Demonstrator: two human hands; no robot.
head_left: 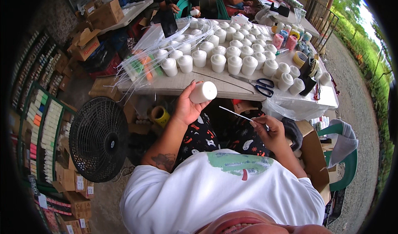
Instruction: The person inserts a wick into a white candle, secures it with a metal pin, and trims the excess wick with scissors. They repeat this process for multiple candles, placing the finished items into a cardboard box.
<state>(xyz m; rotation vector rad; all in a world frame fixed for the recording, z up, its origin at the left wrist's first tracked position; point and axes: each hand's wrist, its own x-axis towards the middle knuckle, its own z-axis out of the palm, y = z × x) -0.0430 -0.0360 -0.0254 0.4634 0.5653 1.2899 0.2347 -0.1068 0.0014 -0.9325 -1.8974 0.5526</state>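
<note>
My left hand (187, 108) is wrapped round a white pillar candle (202, 93) just in front of the table edge. The candle is tilted, its flat round end turned to the right and toward me; no wick stands out of that end. Lower and to the right, my right hand (268, 130) pinches one end of a thin white wick (235, 113). Its free tip points up and left toward the candle, apart from it. Rows of similar white candles (218, 63) with raised tops and wicks stand on the table (207, 81).
Scissors (262, 87) with dark handles lie near the table's front edge. Long white wicks and clear plastic (139, 62) cover the left side. A tape dispenser (309, 74) is at the right. A black fan (99, 138) stands at my left. Two people sit across the table.
</note>
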